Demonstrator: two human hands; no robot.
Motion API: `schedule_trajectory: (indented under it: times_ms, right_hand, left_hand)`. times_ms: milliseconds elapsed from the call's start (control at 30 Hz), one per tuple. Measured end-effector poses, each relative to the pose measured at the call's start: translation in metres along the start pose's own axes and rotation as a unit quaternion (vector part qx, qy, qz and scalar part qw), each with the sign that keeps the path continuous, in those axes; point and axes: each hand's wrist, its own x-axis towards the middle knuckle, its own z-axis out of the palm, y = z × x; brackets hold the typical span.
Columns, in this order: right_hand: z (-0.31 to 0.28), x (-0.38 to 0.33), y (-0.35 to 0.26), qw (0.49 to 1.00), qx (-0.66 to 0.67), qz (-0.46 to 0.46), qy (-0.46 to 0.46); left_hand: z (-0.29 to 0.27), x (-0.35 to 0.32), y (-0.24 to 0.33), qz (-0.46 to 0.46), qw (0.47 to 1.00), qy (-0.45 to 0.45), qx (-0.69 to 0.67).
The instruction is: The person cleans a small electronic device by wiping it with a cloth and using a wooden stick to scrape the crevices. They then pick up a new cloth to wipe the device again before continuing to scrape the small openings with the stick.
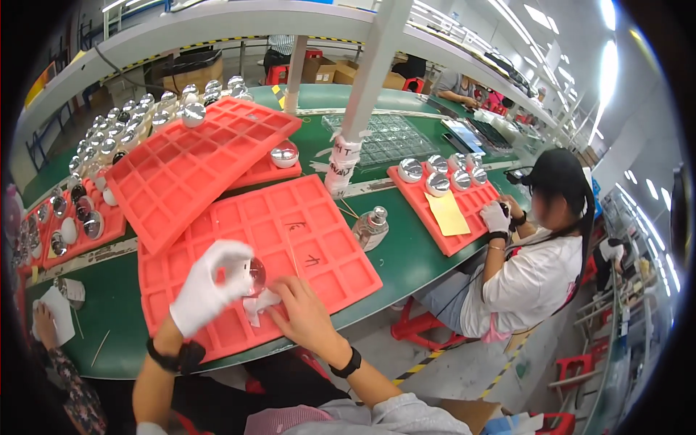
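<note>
Head view: glossy ball (255,275), gloved left hand (210,286)

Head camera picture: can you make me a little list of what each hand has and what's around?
Left hand: white glove, holds a clear shiny ball
Right hand: bare, presses a white cloth by the ball
Under the hands: red tray with square pockets, on a green table
Nearby: small glass bottle, a second red tray tilted behind
Other person: seated at right, gloved hand on another red tray
</note>
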Motion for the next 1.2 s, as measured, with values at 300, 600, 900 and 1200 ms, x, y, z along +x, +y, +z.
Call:
schedule_trajectory:
  times_ms: [300, 600, 900, 1200]
  right_hand:
    - [0.005, 0.009, -0.019, 1.0, -0.013, 0.004, -0.016]
    - [-0.033, 0.032, 0.007, 0.955, 0.21, 0.186, -0.095]
    - [-0.039, 0.158, 0.025, 0.891, 0.342, 0.13, -0.268]
    - [-0.015, 0.188, 0.063, 0.878, 0.373, 0.154, -0.26]
  left_hand:
    - [-0.047, 0.052, -0.125, -0.113, 0.714, -0.027, -0.691]
    - [-0.035, 0.039, -0.066, -0.089, 0.974, -0.058, -0.199]
    - [-0.029, 0.04, -0.06, -0.099, 0.948, -0.062, -0.296]
    - [-0.034, 0.039, -0.084, -0.095, 0.955, 0.088, -0.267]
